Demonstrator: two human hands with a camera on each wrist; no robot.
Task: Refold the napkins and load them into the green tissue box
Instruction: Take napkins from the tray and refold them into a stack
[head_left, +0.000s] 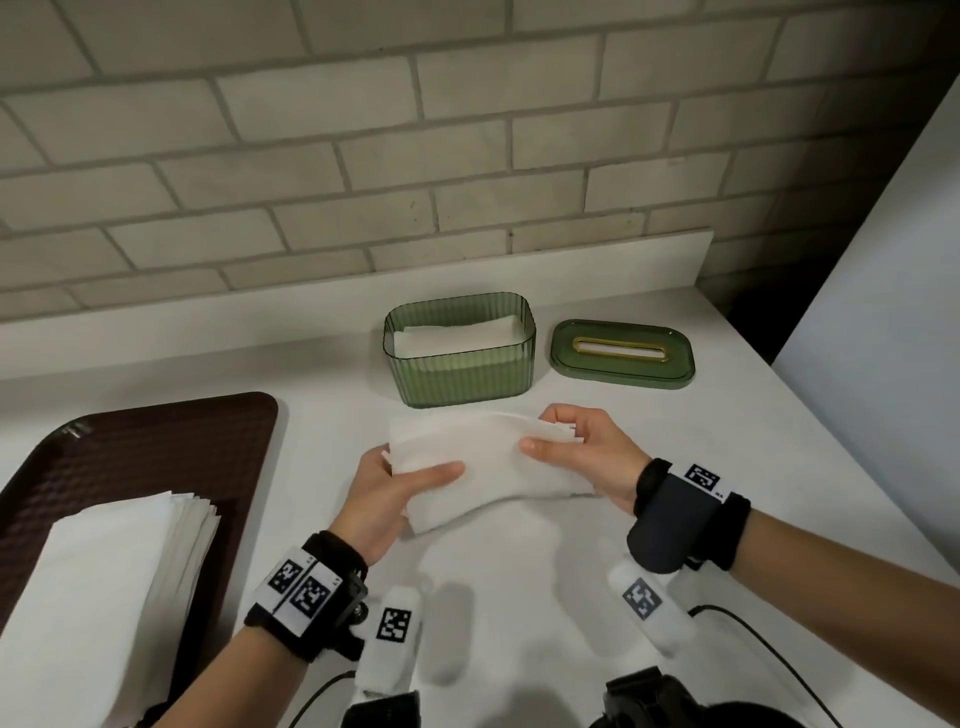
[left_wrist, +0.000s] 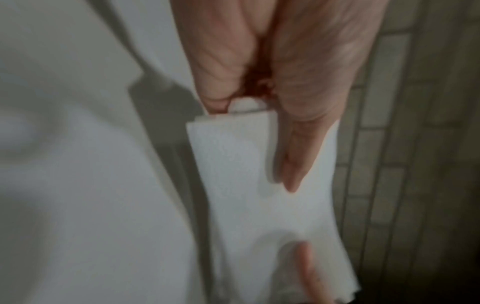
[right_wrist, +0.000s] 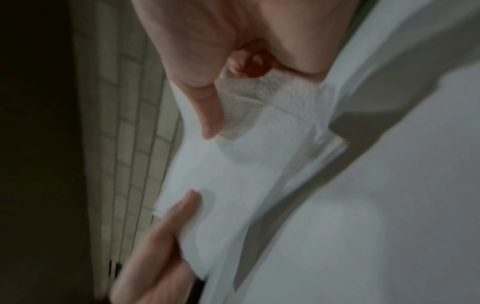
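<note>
Now napkin (head_left: 493, 467) pinched btwn left hand (head_left: 384, 493) & right hand (head_left: 587, 452).

green tissue box (head_left: 460, 358) open-topped, lid (head_left: 622, 354) just right; tray (head_left: 140, 457) left

Soft white paper napkin (head_left: 488, 467), its embossed, finely dimpled weave plain in the right wrist view, sags between two hands. The green tissue box (head_left: 460, 358) is translucent ribbed plastic with a light gloss; its lid (head_left: 622, 355) is the same glossy green plastic, its slot rimmed in shiny gold-coloured trim. The desk (head_left: 701, 441) looks smooth, matt and white. A dark brown tray (head_left: 156, 441) shows a woven texture, carrying a stack of white paper napkins (head_left: 104, 587). The wall (head_left: 363, 156) is matt pale brick.
</note>
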